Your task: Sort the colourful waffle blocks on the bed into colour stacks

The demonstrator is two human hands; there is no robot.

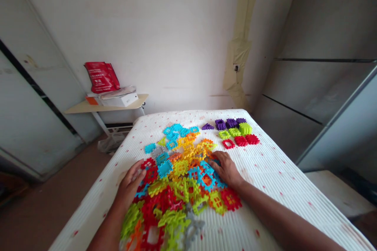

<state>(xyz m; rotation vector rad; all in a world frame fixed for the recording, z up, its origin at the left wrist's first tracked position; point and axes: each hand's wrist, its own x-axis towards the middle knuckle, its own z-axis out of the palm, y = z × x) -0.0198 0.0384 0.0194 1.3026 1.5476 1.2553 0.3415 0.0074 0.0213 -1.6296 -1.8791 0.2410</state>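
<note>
A large heap of flat, notched plastic building pieces in several colours lies between my two hands. My left hand point(129, 182) is at the heap's left edge, thumb and fingers apart, beside red window pieces point(149, 164). My right hand point(226, 169) rests on the heap's right side, its thumb and fingers spread around blue pieces point(206, 168); some fingertips are hidden among them. Yellow-orange pieces point(191, 150) fill the middle, and lime-green pieces point(172, 219) lie nearer me. Light-blue pieces point(176, 128) form the far end.
Sorted stacks stand at the far right of the white covered table point(265, 188): purple pieces point(220, 124), lime pieces point(245, 128) and red pieces point(240, 140). A side table point(141, 102) at left carries a white box point(126, 99) and a red bag point(101, 77). Grey cabinet doors point(321, 82) rise at right.
</note>
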